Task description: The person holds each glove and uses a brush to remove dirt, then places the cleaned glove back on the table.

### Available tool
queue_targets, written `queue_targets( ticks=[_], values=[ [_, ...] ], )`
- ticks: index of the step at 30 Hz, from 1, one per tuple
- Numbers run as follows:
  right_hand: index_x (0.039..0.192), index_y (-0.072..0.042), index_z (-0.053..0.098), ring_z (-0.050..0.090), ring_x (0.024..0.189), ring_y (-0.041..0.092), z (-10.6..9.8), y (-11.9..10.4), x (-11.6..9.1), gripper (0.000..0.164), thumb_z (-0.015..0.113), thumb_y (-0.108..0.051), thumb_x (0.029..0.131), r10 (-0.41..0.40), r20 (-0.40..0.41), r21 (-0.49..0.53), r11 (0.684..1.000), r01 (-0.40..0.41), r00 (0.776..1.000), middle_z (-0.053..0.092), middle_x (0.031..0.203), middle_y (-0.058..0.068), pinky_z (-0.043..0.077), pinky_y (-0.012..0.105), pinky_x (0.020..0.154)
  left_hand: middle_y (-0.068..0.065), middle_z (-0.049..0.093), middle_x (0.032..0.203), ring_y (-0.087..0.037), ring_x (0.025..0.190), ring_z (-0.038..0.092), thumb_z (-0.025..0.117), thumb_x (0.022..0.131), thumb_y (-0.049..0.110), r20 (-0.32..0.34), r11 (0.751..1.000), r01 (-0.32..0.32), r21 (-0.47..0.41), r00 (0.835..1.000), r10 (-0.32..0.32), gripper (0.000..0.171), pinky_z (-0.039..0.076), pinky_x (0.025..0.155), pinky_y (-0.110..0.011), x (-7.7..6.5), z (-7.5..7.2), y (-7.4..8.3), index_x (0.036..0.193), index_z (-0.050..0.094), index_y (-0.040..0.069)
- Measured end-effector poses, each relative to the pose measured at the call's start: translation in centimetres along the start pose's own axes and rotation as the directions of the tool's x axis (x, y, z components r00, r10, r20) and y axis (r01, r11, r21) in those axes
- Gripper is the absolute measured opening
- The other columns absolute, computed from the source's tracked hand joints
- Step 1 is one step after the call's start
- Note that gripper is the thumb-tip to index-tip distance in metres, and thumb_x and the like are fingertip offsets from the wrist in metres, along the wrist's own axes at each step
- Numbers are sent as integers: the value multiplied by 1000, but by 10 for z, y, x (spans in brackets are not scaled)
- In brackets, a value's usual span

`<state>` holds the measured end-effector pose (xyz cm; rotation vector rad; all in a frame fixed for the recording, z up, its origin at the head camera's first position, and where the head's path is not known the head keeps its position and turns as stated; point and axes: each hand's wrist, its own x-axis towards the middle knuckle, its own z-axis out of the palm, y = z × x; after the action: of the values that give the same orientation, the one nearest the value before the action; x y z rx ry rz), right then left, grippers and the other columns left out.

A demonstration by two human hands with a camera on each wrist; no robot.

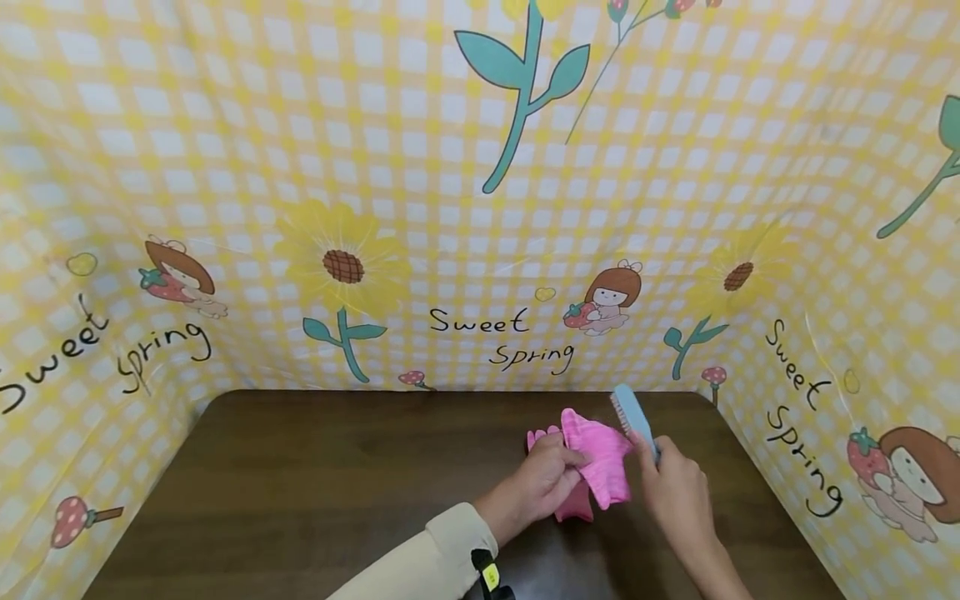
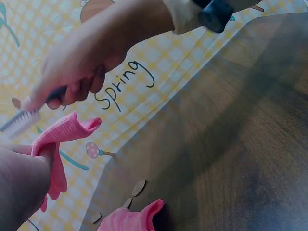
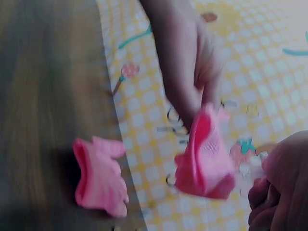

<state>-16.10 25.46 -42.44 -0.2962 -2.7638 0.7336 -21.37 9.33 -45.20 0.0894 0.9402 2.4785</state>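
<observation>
My left hand (image 1: pixel 549 479) pinches a pink knitted glove (image 1: pixel 603 462) between thumb and fingers and holds it above the table. In the left wrist view this glove (image 2: pixel 67 131) has its cuff toward the right and its fingers hanging down. My right hand (image 1: pixel 681 500) grips the handle of a light blue brush (image 1: pixel 634 417), its bristles facing left, close beside the raised glove. Below, a second pink glove (image 3: pixel 100 177) lies on the table; in the head view my left hand and the held glove partly cover it.
The dark wooden table (image 1: pixel 337 483) is walled by a yellow checked cloth (image 1: pixel 450 233) at the back and both sides. A few small brown oval pieces (image 2: pixel 138 187) lie on the wood near the second glove.
</observation>
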Motion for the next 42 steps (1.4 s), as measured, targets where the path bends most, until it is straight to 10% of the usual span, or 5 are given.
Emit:
queue_targets(
  ticks=[6,14,42],
  values=[
    [88,-8,56,43,52,14,12,-14,-16,42,49,-45,107,-86,98,3,996,86,991,42,59,-1,34,28,45,-26,16,167,-38,156,17,32,93,-20,25,1000,22,20,999,-22,75,18,128,-52,1,-3,5,160,0,-6],
    [80,-7,51,45,50,19,21,-2,-16,41,53,-38,106,-124,-16,-97,988,122,992,42,55,1,35,33,43,-28,31,163,-39,154,26,35,93,-19,39,994,48,97,998,-52,63,23,126,-52,-4,-7,-1,155,22,-13],
    [86,-1,57,65,64,40,9,14,5,54,45,-49,106,-40,-31,-79,996,37,999,57,62,14,47,51,52,-19,47,148,-28,138,45,37,94,-17,56,996,21,82,998,-26,51,28,127,-50,-1,-10,-7,145,34,-14]
  ],
)
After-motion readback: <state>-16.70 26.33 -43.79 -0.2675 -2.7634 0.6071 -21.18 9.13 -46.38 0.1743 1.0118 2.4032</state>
